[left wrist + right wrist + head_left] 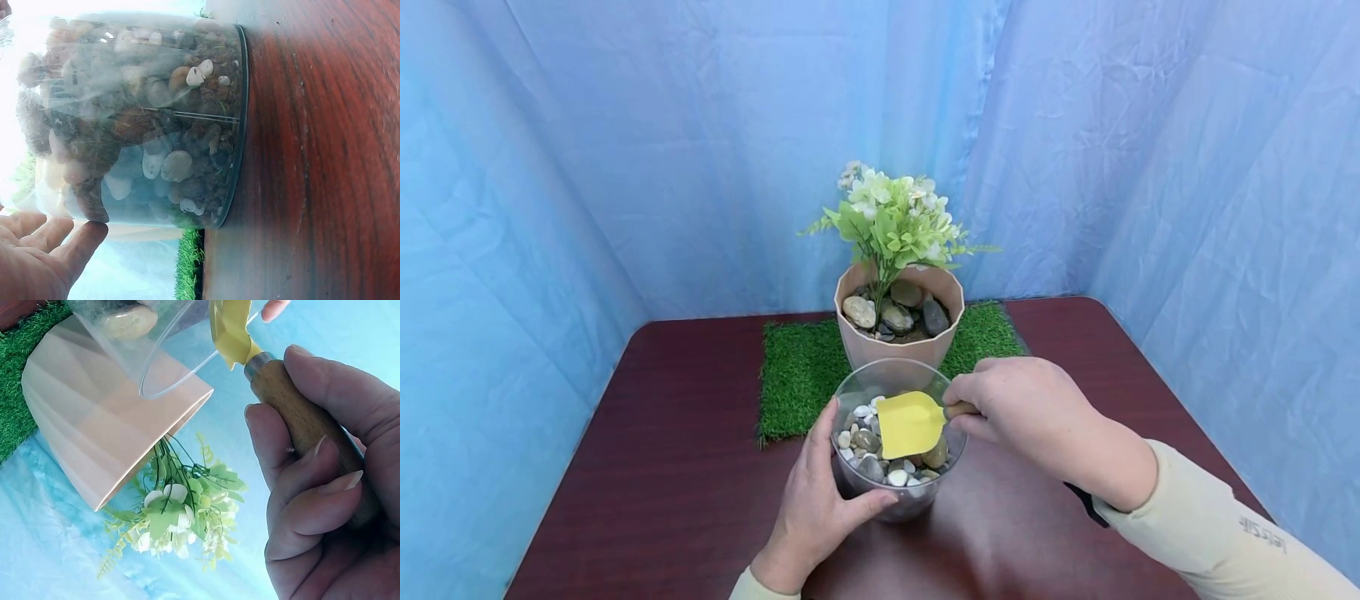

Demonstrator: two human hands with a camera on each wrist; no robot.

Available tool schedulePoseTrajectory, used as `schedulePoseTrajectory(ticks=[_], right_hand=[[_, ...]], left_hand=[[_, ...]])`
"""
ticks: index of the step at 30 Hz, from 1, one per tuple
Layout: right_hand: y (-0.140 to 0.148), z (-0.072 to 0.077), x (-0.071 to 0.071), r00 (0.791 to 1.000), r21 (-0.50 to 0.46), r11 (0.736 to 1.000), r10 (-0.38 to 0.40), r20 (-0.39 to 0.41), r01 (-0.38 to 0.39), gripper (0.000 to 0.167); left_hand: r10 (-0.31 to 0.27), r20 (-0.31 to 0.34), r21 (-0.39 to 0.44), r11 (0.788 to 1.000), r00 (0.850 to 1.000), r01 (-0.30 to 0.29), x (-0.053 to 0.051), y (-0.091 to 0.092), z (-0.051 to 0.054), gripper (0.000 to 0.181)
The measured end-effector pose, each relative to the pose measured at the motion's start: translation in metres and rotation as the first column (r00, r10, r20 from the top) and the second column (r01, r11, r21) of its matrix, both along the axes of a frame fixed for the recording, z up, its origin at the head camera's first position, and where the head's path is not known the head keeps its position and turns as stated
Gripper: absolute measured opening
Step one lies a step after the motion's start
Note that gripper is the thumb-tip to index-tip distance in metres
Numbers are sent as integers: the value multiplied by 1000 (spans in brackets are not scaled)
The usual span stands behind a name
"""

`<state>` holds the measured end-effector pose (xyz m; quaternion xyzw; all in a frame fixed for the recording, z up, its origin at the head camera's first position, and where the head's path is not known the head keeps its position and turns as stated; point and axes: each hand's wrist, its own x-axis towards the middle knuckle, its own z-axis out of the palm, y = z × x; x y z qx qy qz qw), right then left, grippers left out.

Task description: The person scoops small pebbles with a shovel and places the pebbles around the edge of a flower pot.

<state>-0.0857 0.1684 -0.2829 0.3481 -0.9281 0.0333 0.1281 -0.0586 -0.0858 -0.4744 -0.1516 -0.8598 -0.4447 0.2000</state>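
Tub on table, stones inside. Planter directly behind, on turf mat, flowers in it. Trowel at tub's mouth, left hand left, right hand right.

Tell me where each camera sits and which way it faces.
Head: worn on the head, facing forward and down at the clear container and yellow trowel; left hand, right hand and sleeves show.
Left wrist: on that wrist, facing the container's side; part of the left hand shows.
Right wrist: on that wrist, facing past the trowel's wooden handle toward the flowerpot; the right hand shows, gripping.
Shared: head and right wrist both show the flowerpot.
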Motion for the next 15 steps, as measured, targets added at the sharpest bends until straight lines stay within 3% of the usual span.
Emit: schedulePoseTrajectory(ticks=[15], right_hand=[[-10, -2, -4, 996, 20, 995, 94, 5, -94, 37]], left_hand=[[6, -40, -8, 1000, 999, -6, -2, 1, 0, 127]])
